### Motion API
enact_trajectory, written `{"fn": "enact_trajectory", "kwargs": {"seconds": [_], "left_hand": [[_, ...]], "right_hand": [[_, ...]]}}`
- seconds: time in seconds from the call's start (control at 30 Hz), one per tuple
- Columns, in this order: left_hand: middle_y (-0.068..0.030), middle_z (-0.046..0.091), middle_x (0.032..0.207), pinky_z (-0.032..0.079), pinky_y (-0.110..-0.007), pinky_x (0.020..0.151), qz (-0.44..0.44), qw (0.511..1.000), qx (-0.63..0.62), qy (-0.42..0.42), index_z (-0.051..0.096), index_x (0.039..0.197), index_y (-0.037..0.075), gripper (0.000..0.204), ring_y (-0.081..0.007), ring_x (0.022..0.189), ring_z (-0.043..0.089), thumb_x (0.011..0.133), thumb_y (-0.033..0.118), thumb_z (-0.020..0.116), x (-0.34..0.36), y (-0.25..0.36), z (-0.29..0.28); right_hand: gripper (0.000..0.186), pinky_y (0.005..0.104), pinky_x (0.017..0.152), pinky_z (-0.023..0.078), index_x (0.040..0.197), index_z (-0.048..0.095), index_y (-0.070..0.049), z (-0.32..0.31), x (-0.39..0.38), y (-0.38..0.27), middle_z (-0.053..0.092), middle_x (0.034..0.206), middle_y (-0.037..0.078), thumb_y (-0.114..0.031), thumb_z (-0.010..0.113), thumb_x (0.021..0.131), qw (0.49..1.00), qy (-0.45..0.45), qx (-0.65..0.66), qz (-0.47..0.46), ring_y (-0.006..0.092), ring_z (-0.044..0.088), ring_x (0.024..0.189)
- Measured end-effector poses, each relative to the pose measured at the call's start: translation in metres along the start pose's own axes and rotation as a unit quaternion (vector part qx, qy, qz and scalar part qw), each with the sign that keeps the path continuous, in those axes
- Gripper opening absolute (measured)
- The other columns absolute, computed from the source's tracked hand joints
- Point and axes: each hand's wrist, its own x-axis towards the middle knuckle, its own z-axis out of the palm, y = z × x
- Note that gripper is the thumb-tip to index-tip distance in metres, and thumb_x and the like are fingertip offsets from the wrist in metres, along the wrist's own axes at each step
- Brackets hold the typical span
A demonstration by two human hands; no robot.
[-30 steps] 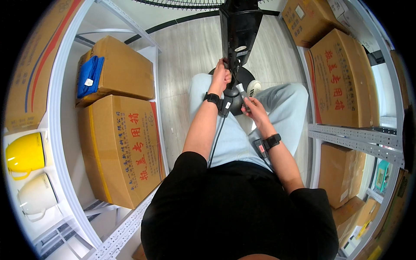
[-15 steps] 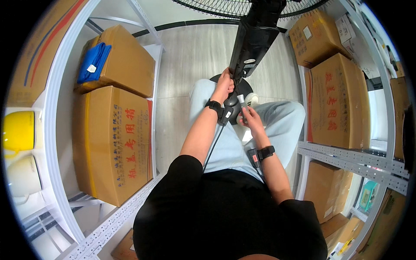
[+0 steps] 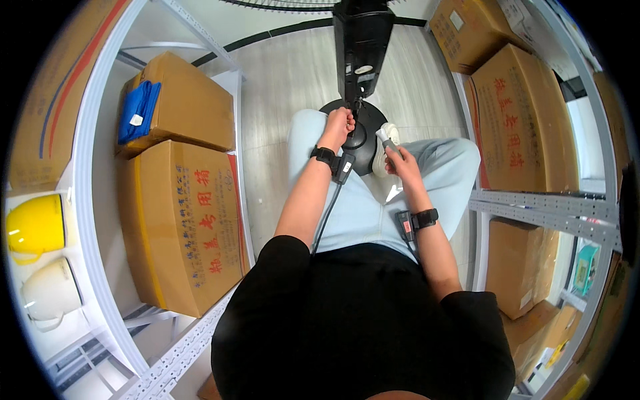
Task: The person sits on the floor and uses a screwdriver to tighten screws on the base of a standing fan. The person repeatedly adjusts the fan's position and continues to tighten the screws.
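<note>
A black pedestal fan (image 3: 363,50) stands in front of me, its round base (image 3: 363,157) on the floor between my legs. At the lower end of the fan's body, beside its thin pole, my left hand (image 3: 338,125) is closed; what its curled fingers hold is hidden. To the right of the base, my right hand (image 3: 404,167) grips a short grey stick-like tool (image 3: 389,143) with a pale end pointing up and left. The tool is apart from the fan, and its exact kind is unclear.
Cardboard boxes (image 3: 183,227) fill the left shelf, with a folded blue cloth (image 3: 140,112) on one. More boxes (image 3: 523,127) stand on the right metal rack. A yellow mug (image 3: 37,227) and a white mug (image 3: 52,290) sit far left. My shoe (image 3: 387,150) is beside the base.
The fan's body has swung left and now stands straighter. My right hand has moved away from the pole to the right with the grey tool. My left hand stays by the pole, closed.
</note>
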Motion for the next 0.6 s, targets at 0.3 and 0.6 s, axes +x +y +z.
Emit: {"fn": "enact_trajectory", "kwargs": {"seconds": [0.3, 0.6], "left_hand": [[-0.0152, 0.058, 0.083, 0.042, -0.026, 0.050, -0.027, 0.997, 0.025, -0.065, 0.049, 0.092, -0.004, 0.012, -0.0155, 0.061, 0.050, 0.094, 0.008, 0.045, -0.023, 0.008, 0.021], [-0.0144, 0.056, 0.081, 0.038, -0.023, 0.048, -0.066, 0.987, -0.096, -0.113, 0.048, 0.091, -0.001, 0.029, -0.0157, 0.059, 0.047, 0.099, 0.026, 0.042, -0.015, 0.013, 0.007]], "right_hand": [[0.026, 0.0213, 0.051, 0.043, 0.091, 0.058, -0.004, -0.007, -0.019, -0.023, 0.056, 0.069, 0.000, -0.028, 0.065, 0.086, 0.999, -0.024, 0.013, -0.019, 0.0071, 0.053, 0.056], [0.029, 0.0207, 0.050, 0.044, 0.096, 0.059, -0.003, -0.012, -0.014, -0.015, 0.057, 0.069, 0.000, -0.029, 0.065, 0.086, 0.998, -0.058, 0.018, -0.013, 0.0067, 0.054, 0.055]]}}
